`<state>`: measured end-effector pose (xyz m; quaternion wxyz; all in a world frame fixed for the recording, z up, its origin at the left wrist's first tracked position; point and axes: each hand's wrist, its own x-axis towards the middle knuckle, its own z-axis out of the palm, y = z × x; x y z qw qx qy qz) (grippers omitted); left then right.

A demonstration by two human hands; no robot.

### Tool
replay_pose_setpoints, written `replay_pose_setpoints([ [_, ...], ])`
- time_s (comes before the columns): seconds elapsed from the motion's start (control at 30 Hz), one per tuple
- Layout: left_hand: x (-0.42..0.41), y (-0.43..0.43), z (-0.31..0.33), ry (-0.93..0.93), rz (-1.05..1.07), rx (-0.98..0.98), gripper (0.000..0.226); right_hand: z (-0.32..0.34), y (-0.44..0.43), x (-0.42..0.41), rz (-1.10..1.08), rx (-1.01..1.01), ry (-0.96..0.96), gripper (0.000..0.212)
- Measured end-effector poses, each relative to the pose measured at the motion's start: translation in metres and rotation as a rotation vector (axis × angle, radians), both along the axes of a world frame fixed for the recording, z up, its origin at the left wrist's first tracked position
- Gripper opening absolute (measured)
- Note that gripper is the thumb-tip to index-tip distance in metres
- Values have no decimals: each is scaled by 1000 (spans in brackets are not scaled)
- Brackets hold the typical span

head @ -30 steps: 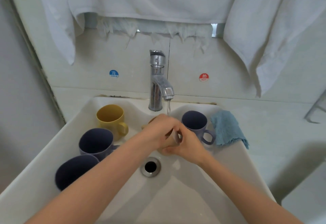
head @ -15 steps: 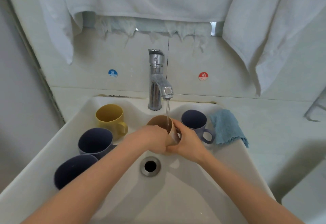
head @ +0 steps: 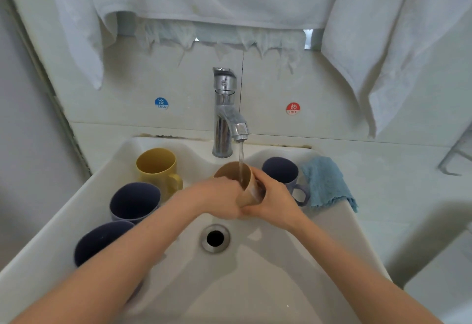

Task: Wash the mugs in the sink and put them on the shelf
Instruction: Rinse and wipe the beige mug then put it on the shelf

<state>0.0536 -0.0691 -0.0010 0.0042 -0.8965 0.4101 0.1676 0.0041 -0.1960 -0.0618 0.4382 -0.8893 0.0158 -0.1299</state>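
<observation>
Rinse step, basically: the tan mug (head: 227, 174) was gripped by left hand (head: 219, 199) and right hand (head: 274, 201) under the tap (head: 226, 119). Emptying and shelving would be needed next, probably.

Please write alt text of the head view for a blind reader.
The left hand and right hand hold a tan mug under water running from a chrome faucet into a white sink. A yellow mug, three purple mugs and a blue cloth sit nearby.
</observation>
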Motion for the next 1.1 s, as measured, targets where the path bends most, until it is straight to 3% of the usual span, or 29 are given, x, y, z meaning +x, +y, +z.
replay_pose_setpoints([
  [0.13, 7, 13, 1, -232, -11, 111, 23, 1, 3, 2, 10, -1, 7, 78],
  [0.2, 3, 7, -5, -238, -57, 89, 22, 1, 2, 2, -4, -4, -5, 78],
  [0.27, 9, 3, -1, -71, -27, 60, 12, 2, 2, 1, -15, -2, -6, 78],
  [0.33, 11, -4, 2, 240, 124, -113, 9, 3, 4, -1, -22, 2, 11, 79],
  [0.43, 11, -12, 6, 667, 476, -660, 6, 2, 6, 0, -34, 8, -2, 70],
  [0.5, 12, -22, 2, 773, 666, -905, 9, 0, 8, 1, -51, 3, -5, 57],
  [0.7, -8, -23, -3, 251, 382, -547, 21, -2, 9, 0, -68, -56, 11, 64],
  [0.8, -10, -11, 2, 143, 317, -451, 21, -4, 8, 1, -51, -18, 5, 72],
  [0.9, -11, 4, 4, 64, 177, -375, 10, -4, 3, 2, 12, 59, 20, 65],
  [1.1, 1, 35, -4, 12, -108, -238, 21, -8, 6, 7, 124, 142, 116, 77],
])
